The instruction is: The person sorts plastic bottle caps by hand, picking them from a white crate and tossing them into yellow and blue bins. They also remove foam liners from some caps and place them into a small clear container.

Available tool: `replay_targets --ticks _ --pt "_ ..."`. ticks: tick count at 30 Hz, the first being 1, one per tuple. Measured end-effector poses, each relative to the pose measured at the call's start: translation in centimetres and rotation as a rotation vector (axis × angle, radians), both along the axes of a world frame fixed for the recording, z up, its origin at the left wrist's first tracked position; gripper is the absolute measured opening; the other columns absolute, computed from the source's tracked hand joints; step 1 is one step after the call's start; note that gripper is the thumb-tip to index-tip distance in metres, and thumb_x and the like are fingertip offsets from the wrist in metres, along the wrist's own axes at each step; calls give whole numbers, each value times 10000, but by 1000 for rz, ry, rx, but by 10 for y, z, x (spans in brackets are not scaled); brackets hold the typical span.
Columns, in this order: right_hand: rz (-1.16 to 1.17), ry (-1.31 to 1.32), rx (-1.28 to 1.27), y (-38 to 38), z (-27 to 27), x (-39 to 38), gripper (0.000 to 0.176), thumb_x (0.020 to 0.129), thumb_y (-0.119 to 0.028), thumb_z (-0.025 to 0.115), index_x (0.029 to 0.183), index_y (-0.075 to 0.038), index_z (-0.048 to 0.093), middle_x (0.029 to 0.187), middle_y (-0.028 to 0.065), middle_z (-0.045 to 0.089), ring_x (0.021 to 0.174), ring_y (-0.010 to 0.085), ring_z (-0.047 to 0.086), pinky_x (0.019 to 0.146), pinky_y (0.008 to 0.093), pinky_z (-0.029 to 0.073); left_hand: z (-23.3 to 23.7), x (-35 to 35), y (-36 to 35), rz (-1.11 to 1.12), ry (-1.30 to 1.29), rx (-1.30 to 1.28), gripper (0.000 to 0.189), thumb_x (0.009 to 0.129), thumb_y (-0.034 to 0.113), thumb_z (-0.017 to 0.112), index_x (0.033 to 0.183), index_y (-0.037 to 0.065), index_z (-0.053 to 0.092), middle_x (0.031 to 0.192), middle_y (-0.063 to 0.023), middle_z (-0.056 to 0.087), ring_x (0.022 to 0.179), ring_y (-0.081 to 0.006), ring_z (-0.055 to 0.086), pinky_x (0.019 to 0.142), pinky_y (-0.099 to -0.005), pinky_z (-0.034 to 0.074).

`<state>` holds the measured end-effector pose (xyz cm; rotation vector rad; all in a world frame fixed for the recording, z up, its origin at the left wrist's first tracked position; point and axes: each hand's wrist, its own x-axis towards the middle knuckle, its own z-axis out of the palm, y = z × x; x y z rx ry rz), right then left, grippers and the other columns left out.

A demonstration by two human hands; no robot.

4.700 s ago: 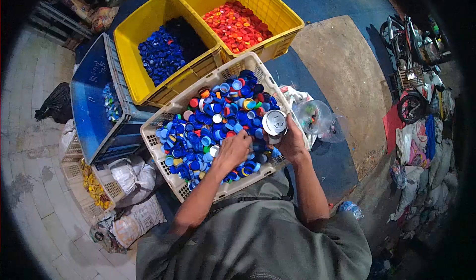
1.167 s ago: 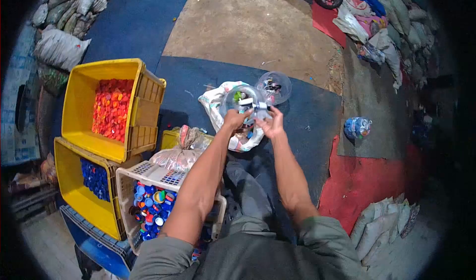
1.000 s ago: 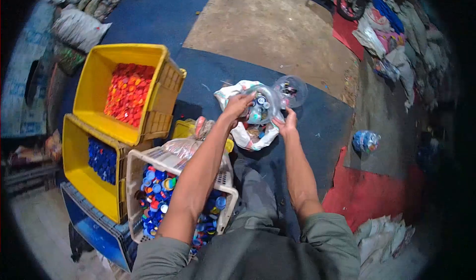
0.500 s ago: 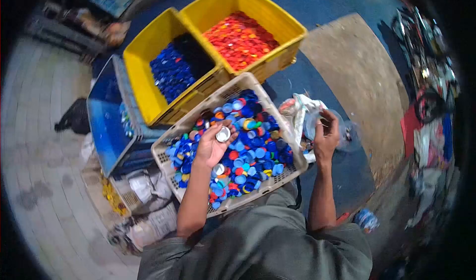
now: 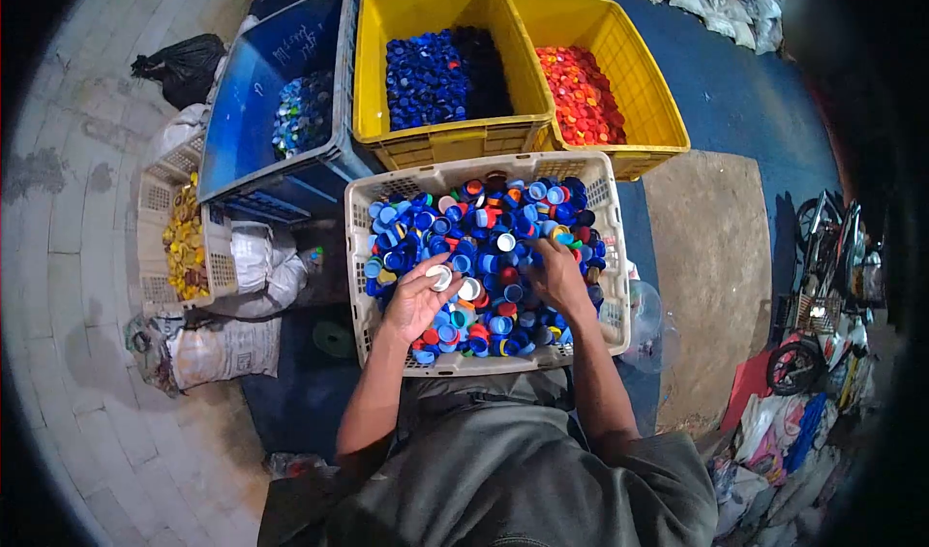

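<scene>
Plastic probably makes the white cap (image 5: 439, 278) light, stiff and slippery, best pinched by its rim; the left hand (image 5: 413, 307) grips it above mixed caps (image 5: 464, 227) in the crate (image 5: 464, 171); the right hand (image 5: 560, 276) is down at them, grip unclear.

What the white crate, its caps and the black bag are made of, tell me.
White crate: probably rigid moulded plastic, dull, with lattice walls. Caps: likely hard plastic, slightly glossy by their highlights. Black bag: perhaps thin plastic film, faintly shiny, creased.

Pale tiled floor (image 5: 58, 276) at left, blue matting (image 5: 731, 82) — tan patch (image 5: 714, 266) adjoining it, red sheet (image 5: 747, 386) at right
</scene>
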<state>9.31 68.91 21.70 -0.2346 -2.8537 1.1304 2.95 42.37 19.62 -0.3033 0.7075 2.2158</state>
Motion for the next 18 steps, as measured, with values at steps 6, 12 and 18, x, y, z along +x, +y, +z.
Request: replay_targets --ticks 6,12,18 --pt "83 111 282 -29 -15 -35 380 760 -154 704 1129 -91 643 1052 137 628 945 362 568 813 452 472 10 6 10 -168 244 -562 273 860 98 660 1118 30 602 985 -78 620 914 -164 614 814 -332 515" --pt "70 124 211 -22 -21 -35 366 764 -100 676 1127 -96 640 1005 137 641 907 343 596 773 453 486 -4 16 33 -257 1196 -1317 355 730 132 790 1031 11 648 927 -141 668 850 -290 661 748 -389 516" --pt "-292 37 -537 2 -8 -17 364 810 -85 666 1168 -48 607 947 102 647 834 187 612 729 324 502 -2 21 45 -405 1179 -1345 430 707 140 792 1087 5 641 1025 -208 650 944 -380 634 806 -430 509"
